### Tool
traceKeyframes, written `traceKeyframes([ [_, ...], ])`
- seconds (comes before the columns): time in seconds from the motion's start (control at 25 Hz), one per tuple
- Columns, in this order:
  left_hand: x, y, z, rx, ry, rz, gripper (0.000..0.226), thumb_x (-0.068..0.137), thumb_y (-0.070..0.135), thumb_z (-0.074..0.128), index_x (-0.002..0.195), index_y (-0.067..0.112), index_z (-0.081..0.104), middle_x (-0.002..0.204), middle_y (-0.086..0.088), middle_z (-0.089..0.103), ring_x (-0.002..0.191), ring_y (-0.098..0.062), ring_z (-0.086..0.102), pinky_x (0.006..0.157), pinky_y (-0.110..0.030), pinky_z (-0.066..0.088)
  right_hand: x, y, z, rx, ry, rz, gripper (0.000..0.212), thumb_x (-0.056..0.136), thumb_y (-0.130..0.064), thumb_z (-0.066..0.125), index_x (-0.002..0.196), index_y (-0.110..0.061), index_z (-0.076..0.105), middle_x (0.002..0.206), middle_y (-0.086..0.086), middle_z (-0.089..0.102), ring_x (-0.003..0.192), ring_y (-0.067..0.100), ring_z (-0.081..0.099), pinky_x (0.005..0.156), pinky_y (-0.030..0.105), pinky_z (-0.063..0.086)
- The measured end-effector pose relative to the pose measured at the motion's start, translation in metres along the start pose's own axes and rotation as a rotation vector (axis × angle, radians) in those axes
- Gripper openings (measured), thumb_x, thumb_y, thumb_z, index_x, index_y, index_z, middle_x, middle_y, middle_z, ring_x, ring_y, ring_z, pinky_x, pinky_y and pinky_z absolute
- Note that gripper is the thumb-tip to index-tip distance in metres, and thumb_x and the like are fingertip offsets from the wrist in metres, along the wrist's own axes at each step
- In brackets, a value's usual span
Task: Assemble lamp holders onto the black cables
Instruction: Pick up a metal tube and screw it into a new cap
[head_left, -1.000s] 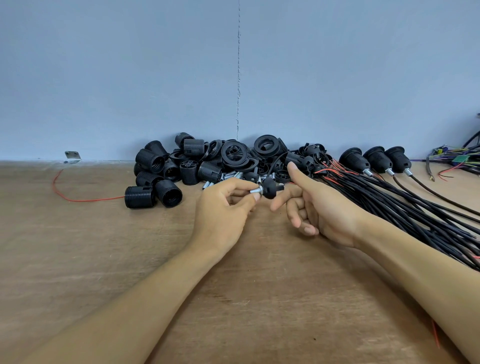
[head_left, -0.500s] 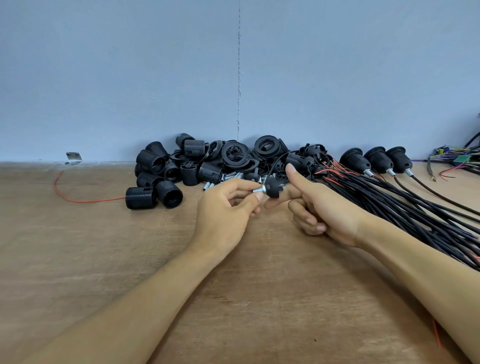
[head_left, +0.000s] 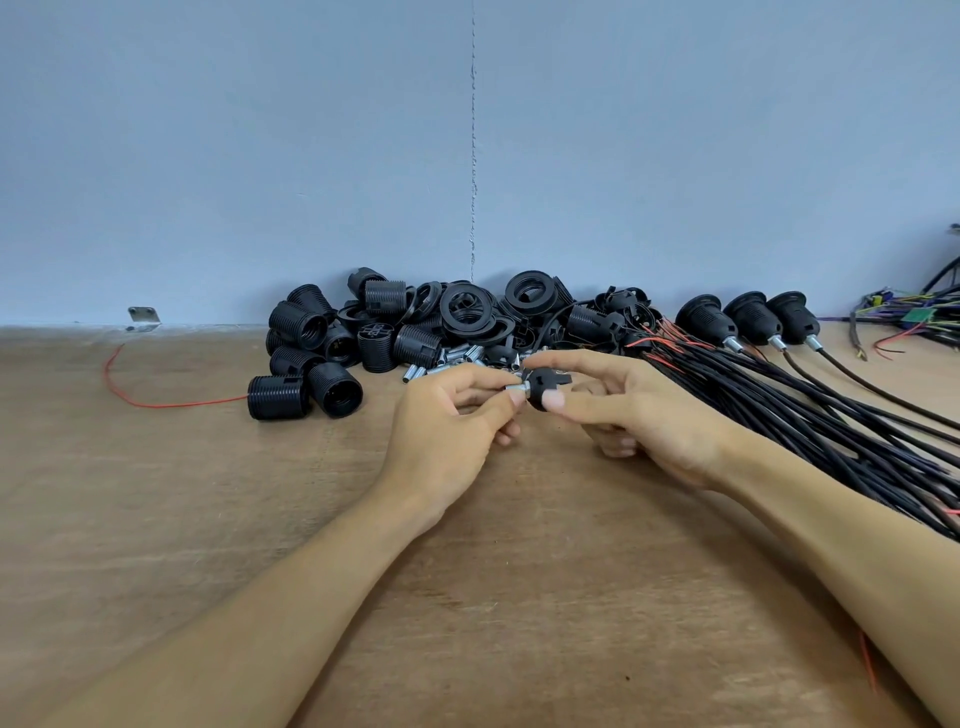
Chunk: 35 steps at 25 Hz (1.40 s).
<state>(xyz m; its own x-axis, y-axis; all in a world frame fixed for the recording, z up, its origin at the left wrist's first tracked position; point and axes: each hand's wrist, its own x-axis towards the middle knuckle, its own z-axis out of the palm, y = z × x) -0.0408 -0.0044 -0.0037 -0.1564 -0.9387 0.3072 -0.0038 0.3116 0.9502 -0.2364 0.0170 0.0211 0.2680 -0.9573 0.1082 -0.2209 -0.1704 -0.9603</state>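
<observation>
Wooden tabletop (head_left: 156, 519) met a blue-grey wall (head_left: 260, 156) along its far edge, where a pile of black lamp holder parts (head_left: 415, 327) lay at the middle and a bundle of black cables (head_left: 779, 410) ran toward the right edge beside three assembled holders (head_left: 750, 325). Both hands were together near the pile: the left hand (head_left: 447, 431) pinched a metal nipple (head_left: 516, 388), and the right hand (head_left: 644, 415) pinched the lamp holder cap (head_left: 545, 387) joined to it. Moulded marks on one part's end face were too small to read.
</observation>
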Motion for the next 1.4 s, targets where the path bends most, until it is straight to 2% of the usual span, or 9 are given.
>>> traceKeyframes([
  [0.12, 0.002, -0.002, -0.001, 0.016, -0.017, -0.020, 0.010, 0.092, 0.008, 0.072, 0.089, 0.016, 0.077, 0.075, -0.003, 0.076, 0.058, -0.013, 0.068, 0.056, -0.023, 0.054, -0.001, 0.000, 0.005, -0.125, 0.059, -0.005, 0.034, 0.078, -0.038, 0.080, 0.112, -0.036, 0.074, 0.071, 0.012, 0.032, 0.064, 0.023, 0.030, 0.049, 0.024, 0.026],
  [0.2, 0.002, -0.003, 0.000, 0.029, -0.026, -0.018, 0.011, 0.093, 0.008, 0.071, 0.089, 0.015, 0.077, 0.075, -0.003, 0.076, 0.057, -0.012, 0.067, 0.055, -0.022, 0.053, -0.001, -0.002, 0.008, -0.167, 0.071, 0.004, 0.015, 0.085, -0.049, 0.071, 0.089, -0.036, 0.076, 0.061, -0.005, 0.037, 0.058, 0.011, 0.033, 0.051, 0.021, 0.027],
  [0.4, -0.002, 0.003, 0.005, 0.026, 0.020, 0.052, 0.011, 0.091, 0.008, 0.074, 0.087, 0.018, 0.076, 0.074, -0.002, 0.076, 0.055, -0.012, 0.067, 0.054, -0.021, 0.053, 0.000, 0.001, 0.007, -0.119, 0.151, 0.037, 0.050, 0.091, -0.059, 0.061, 0.065, -0.017, 0.068, 0.052, 0.005, 0.037, 0.047, 0.017, 0.034, 0.046, 0.026, 0.029],
  [0.64, -0.001, 0.001, 0.003, -0.031, -0.025, -0.084, 0.013, 0.097, 0.014, 0.068, 0.086, 0.009, 0.073, 0.068, -0.002, 0.072, 0.052, -0.013, 0.063, 0.050, -0.022, 0.051, 0.000, 0.000, 0.012, 0.001, 0.177, -0.051, 0.036, 0.089, -0.031, 0.072, 0.119, -0.014, 0.062, 0.103, 0.006, 0.069, 0.065, 0.024, 0.065, 0.047, 0.029, 0.049],
  [0.72, -0.002, 0.001, 0.005, -0.008, -0.052, -0.070, 0.012, 0.096, 0.011, 0.068, 0.086, 0.008, 0.073, 0.067, -0.001, 0.072, 0.052, -0.012, 0.064, 0.050, -0.021, 0.051, -0.001, -0.001, 0.012, -0.092, 0.182, -0.035, 0.025, 0.096, -0.039, 0.064, 0.101, -0.015, 0.071, 0.087, 0.002, 0.072, 0.057, 0.021, 0.057, 0.042, 0.025, 0.041],
  [0.88, -0.007, 0.003, 0.010, 0.158, -0.085, 0.144, 0.016, 0.093, 0.007, 0.071, 0.081, 0.018, 0.073, 0.067, 0.003, 0.072, 0.054, -0.013, 0.069, 0.052, -0.021, 0.054, 0.003, -0.003, 0.012, -0.158, 0.240, 0.117, 0.056, 0.095, -0.061, 0.052, 0.058, -0.020, 0.062, 0.055, 0.004, 0.058, 0.042, 0.015, 0.041, 0.039, 0.019, 0.030],
  [1.12, -0.006, 0.002, 0.008, 0.096, -0.051, 0.037, 0.019, 0.099, 0.017, 0.065, 0.080, 0.016, 0.071, 0.064, 0.000, 0.070, 0.052, -0.016, 0.068, 0.051, -0.024, 0.054, -0.001, 0.001, 0.013, -0.203, 0.249, -0.112, 0.036, 0.098, -0.053, 0.054, 0.098, -0.019, 0.068, 0.082, 0.001, 0.072, 0.050, 0.017, 0.056, 0.045, 0.023, 0.040],
  [1.24, -0.006, 0.003, 0.008, 0.077, -0.073, -0.006, 0.017, 0.098, 0.016, 0.067, 0.081, 0.013, 0.071, 0.063, 0.000, 0.070, 0.051, -0.015, 0.067, 0.050, -0.024, 0.053, 0.003, 0.004, 0.015, -0.304, 0.248, -0.063, 0.055, 0.098, -0.060, 0.048, 0.083, -0.010, 0.065, 0.065, -0.004, 0.062, 0.049, 0.007, 0.047, 0.055, 0.026, 0.040],
  [1.4, -0.011, 0.005, 0.012, 0.304, -0.084, 0.254, 0.019, 0.094, 0.015, 0.070, 0.077, 0.023, 0.069, 0.065, 0.010, 0.068, 0.051, -0.008, 0.066, 0.055, -0.016, 0.051, 0.005, 0.003, 0.014, -0.376, 0.296, 0.040, 0.067, 0.094, -0.069, 0.038, 0.053, -0.017, 0.052, 0.048, -0.005, 0.048, 0.044, 0.008, 0.039, 0.057, 0.030, 0.034],
])
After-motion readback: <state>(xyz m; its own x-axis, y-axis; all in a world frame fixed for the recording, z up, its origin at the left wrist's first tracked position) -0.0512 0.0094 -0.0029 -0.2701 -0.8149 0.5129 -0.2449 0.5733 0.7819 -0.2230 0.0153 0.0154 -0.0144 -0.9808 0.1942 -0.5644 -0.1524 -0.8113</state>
